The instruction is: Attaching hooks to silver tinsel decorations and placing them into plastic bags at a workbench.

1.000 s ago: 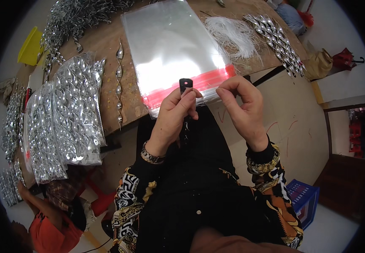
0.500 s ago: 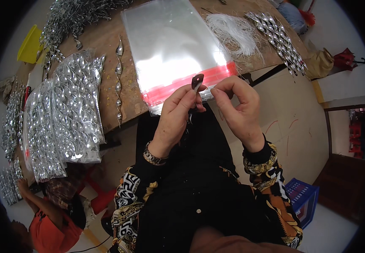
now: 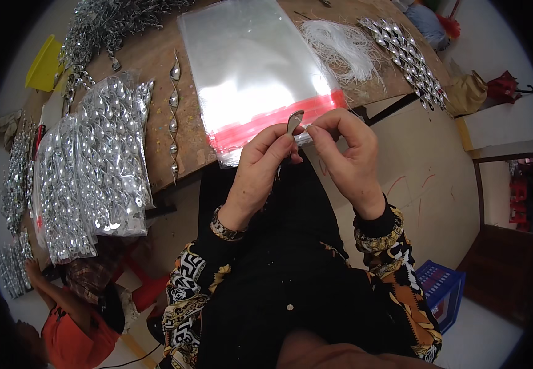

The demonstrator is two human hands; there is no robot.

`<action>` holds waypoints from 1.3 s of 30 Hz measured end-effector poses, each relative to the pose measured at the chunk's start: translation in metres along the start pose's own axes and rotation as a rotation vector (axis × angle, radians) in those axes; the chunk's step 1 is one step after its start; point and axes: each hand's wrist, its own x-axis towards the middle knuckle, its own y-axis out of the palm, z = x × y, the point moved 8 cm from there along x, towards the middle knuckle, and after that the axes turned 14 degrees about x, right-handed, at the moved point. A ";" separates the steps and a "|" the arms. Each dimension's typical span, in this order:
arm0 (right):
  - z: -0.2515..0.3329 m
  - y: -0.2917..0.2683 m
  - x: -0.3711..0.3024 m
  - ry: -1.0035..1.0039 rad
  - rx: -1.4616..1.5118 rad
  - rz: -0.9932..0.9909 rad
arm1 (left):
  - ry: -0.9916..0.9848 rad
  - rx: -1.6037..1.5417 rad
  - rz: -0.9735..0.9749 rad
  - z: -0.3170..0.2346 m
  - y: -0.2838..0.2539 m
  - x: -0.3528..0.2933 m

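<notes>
My left hand (image 3: 257,166) pinches a twisted silver metal strip (image 3: 295,120) near its top end, which sticks up above the thumb. Its lower part hangs below the fingers, dark against my clothes. Close beside it, my right hand (image 3: 351,157) is closed in a pinch, thumb against forefinger. A faint thin string (image 3: 322,166) shows below those fingers, and its course between the hands is hard to see. Both hands are over my lap, at the table's front edge. Just beyond them lies a stack of clear plastic bags (image 3: 248,67) with red-striped ends.
One spiral strip (image 3: 173,117) lies left of the bags; bagged spirals (image 3: 109,160) lie farther left. A white string bundle (image 3: 343,49) and more spirals (image 3: 405,58) lie right. Silver strips (image 3: 106,27) are heaped at the back. A person in orange (image 3: 79,329) is at lower left.
The top of the metal strip has turned in my left fingers, so its holed flat face no longer shows. My right hand has shifted slightly, still pinching close to the strip.
</notes>
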 end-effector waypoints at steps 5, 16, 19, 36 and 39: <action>-0.001 0.000 0.000 0.011 -0.004 -0.001 | -0.019 -0.018 -0.004 0.003 0.001 -0.001; -0.004 0.000 -0.001 -0.011 -0.043 0.005 | 0.010 0.093 0.039 0.002 0.005 -0.003; -0.005 0.000 -0.002 0.003 -0.045 0.001 | 0.017 0.115 0.041 0.002 0.005 -0.004; -0.033 -0.002 -0.010 0.352 0.296 0.122 | -0.041 0.137 0.056 0.009 0.004 -0.016; -0.033 0.003 -0.012 0.374 0.329 0.141 | 0.008 0.126 -0.010 0.002 -0.001 -0.016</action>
